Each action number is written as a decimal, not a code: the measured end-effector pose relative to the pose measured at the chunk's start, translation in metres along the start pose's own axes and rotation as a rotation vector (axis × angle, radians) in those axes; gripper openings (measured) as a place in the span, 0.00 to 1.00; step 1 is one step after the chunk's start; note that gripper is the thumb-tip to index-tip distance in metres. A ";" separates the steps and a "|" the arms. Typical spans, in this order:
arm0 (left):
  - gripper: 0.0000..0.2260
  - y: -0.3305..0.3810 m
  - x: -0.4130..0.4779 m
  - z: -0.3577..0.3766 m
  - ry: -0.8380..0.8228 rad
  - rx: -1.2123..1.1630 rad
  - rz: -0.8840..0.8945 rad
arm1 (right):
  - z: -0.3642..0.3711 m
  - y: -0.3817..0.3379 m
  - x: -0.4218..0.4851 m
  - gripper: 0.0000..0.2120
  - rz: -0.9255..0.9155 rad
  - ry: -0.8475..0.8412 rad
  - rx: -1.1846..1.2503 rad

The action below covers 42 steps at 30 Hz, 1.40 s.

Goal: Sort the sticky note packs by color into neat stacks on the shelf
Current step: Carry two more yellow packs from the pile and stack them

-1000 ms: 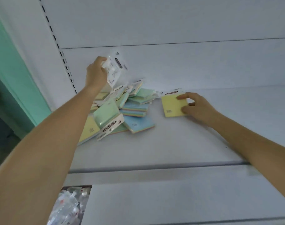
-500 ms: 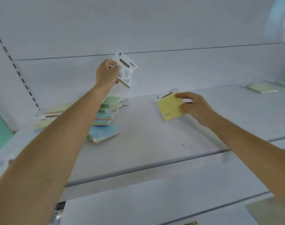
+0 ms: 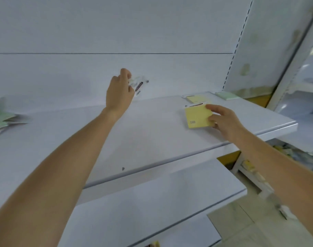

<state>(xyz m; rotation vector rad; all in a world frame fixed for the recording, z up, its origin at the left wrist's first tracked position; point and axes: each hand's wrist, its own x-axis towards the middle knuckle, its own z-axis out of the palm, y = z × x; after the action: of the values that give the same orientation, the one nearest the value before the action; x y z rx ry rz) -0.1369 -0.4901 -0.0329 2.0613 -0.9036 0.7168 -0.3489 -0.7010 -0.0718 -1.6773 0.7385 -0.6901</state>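
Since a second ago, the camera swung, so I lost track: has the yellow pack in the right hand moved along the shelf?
Yes. The yellow pack has travelled rightward, away from the mixed pile, and is now near the yellow stack at the shelf's right end.

Shelf (image 3: 143,139) middle bare; 2 packs (image 3: 196,98) (far right) obstruct.

The left hand (image 3: 119,93) hides most of its blurred pack (image 3: 138,85) — colour unreadable; leftover pile (image 3: 0,120) cut off at the edge.

Yellow pack (image 3: 198,116) flat above shelf (image 3: 152,139)
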 end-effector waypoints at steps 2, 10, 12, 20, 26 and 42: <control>0.11 0.021 -0.001 0.023 -0.062 0.106 0.095 | -0.020 0.008 0.018 0.21 0.021 0.018 -0.004; 0.13 0.046 0.022 0.105 -0.248 0.260 0.444 | -0.054 0.015 0.092 0.22 -0.010 0.041 0.011; 0.13 0.047 0.024 0.122 -0.314 0.259 0.485 | -0.054 0.013 0.111 0.22 -0.004 0.053 0.019; 0.12 0.046 0.020 0.140 -0.609 0.101 0.270 | -0.033 0.006 0.174 0.21 -0.043 -0.051 -0.117; 0.27 0.043 0.020 0.132 -0.562 -0.001 -0.124 | -0.024 0.014 0.190 0.18 -0.174 -0.122 -0.481; 0.23 0.092 0.037 0.151 -0.270 -0.027 -0.690 | -0.028 0.025 0.191 0.29 -0.217 -0.330 -0.606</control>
<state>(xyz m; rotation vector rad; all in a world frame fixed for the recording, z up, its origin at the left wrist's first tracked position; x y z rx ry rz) -0.1595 -0.6681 -0.0514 2.2725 -0.2803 0.0562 -0.2525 -0.8702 -0.0777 -2.3818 0.5600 -0.3277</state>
